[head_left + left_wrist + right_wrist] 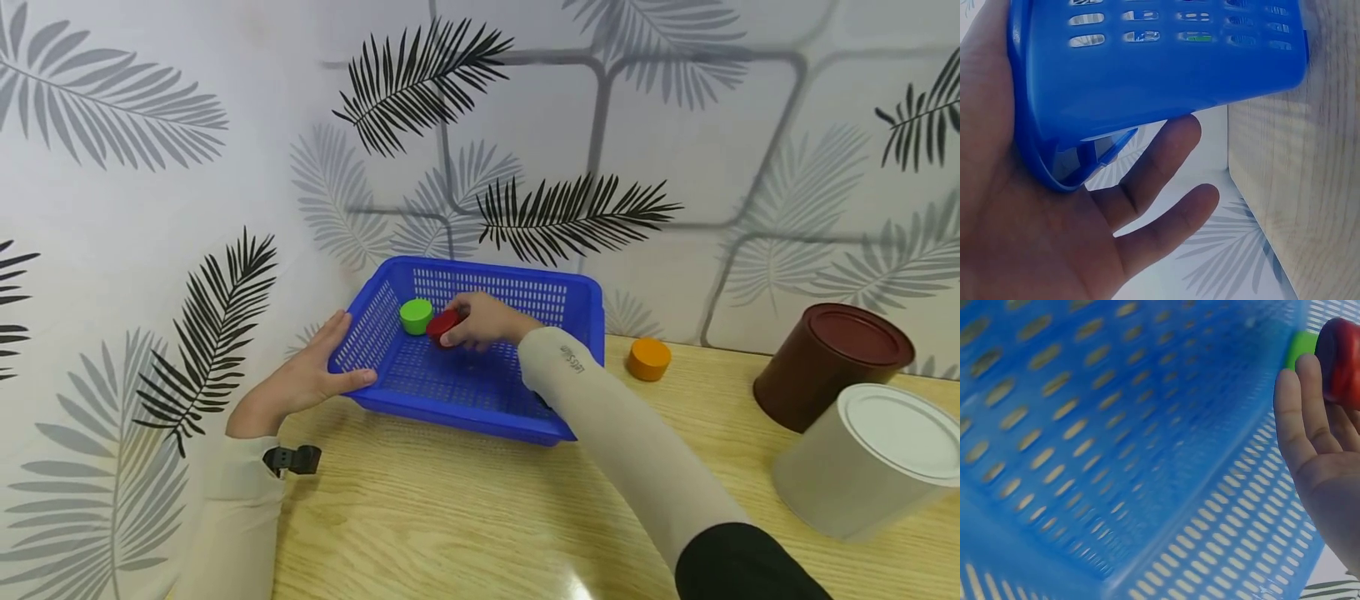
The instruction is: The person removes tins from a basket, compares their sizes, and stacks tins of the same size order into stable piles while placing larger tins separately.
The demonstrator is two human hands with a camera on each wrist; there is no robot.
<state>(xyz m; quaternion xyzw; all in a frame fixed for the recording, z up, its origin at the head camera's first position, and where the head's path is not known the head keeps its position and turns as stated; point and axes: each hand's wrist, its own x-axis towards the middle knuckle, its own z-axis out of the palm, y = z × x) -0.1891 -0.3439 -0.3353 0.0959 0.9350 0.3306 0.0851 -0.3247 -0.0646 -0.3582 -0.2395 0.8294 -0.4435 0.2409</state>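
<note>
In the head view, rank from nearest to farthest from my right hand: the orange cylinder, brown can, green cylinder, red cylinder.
1. Red cylinder, in the right hand.
2. Green cylinder, left, inside the basket.
3. Orange cylinder, right, on the table.
4. Brown can, farther right.

Looks bright in the head view, with glare on the surface and shadow below the basket. Appears dim over the left hand, hazy and bluish in the right wrist view.
</note>
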